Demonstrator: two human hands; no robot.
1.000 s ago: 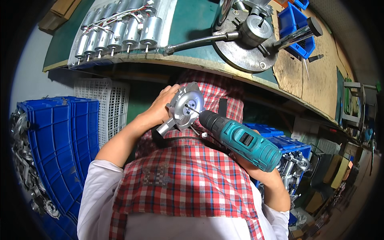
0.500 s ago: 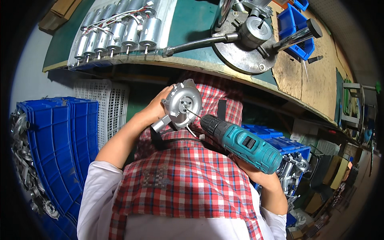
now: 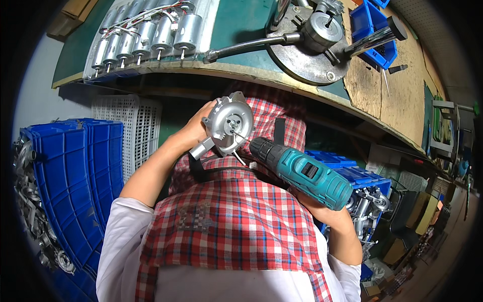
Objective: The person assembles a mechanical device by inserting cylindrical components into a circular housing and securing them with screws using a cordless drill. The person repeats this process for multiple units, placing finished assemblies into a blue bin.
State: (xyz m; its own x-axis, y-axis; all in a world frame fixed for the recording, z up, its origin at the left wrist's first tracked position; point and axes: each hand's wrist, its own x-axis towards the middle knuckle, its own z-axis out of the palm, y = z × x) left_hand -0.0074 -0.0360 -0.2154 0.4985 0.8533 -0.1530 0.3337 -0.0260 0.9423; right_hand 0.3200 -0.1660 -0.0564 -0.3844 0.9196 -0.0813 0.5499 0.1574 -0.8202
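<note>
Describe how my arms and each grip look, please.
Plain white, wrinkled sleeves end near the elbows, leaving both forearms bare. The left grip is ungloved; the right grip is mostly hidden, its visible part also ungloved.

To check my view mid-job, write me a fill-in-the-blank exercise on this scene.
While the left hand holds the housing, the drill is in the ____ hand.
The crates left of the white basket are ____.
On the bench, the motors lie to the ____ of the fixture.
Missing words: right; blue; left.
</note>
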